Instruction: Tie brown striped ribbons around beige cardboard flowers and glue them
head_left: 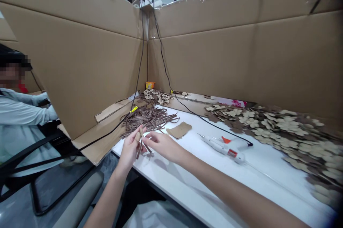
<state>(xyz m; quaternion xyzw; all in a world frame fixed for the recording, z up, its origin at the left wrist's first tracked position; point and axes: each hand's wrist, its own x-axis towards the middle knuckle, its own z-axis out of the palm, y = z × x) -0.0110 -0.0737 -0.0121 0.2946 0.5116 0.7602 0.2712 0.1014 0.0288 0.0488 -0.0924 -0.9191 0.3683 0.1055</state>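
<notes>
Near the table's front edge, my left hand (130, 146) is closed on a small tan petal-shaped piece (138, 136), pinched between thumb and fingers. Brown strips (139, 150) hang down from it. My right hand (162, 145) is closed beside it, its thumb and forefinger pinching one of the strips. How the strips join the tan piece is too small to tell. Just behind my hands lies a tangled heap of brown strips (147, 117). A torn piece of cardboard (180, 130) lies beyond my right hand.
A white glue gun (223, 148) with an orange trigger lies on the white table (171, 178). Tan and brown flower cutouts (281, 128) are heaped at right, with more cutouts (157, 96) in the corner. Black cables (184, 106) cross the table. Cardboard walls (241, 53) enclose it; another person (24, 124) sits left.
</notes>
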